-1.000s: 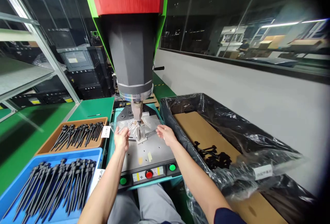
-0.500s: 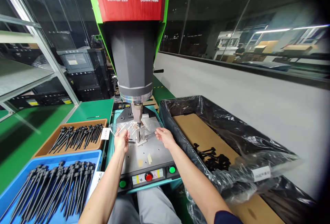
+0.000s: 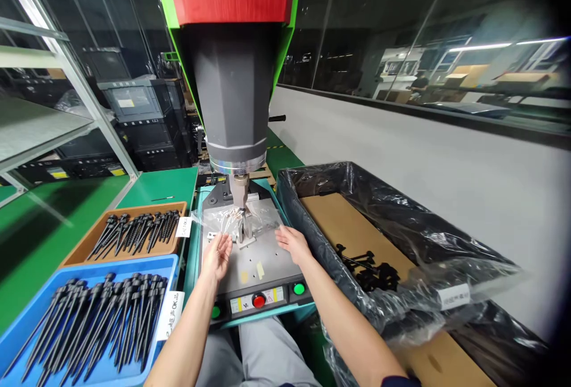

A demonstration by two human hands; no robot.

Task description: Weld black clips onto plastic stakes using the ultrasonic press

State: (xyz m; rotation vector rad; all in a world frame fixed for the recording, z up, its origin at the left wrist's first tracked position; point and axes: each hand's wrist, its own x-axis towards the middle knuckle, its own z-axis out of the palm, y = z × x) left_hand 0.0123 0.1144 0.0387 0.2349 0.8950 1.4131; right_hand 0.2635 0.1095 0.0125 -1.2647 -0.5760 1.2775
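Observation:
A clear plastic bag with pale, thin pieces visible in it lies across the metal work plate, around the press's tool tip. Beneath the tip stands a small metal fixture; whether it holds a part is hard to see. My left hand hovers in front of the bag's left side, fingers loosely bent and apart, holding nothing visible. On the other side my right hand has its fingers stretched toward the bag's right edge, close to the plate. Any contact with the bag is unclear.
At left, a blue tray and an orange tray hold many black rod-like parts. A large bin lined with black plastic stands at right, with black parts on cardboard. Red and green buttons line the plate's front.
Both hands have come down and toward me from the bag, and their pinched fingers have loosened. The bag now lies more spread out around the fixture. The view has shifted slightly.

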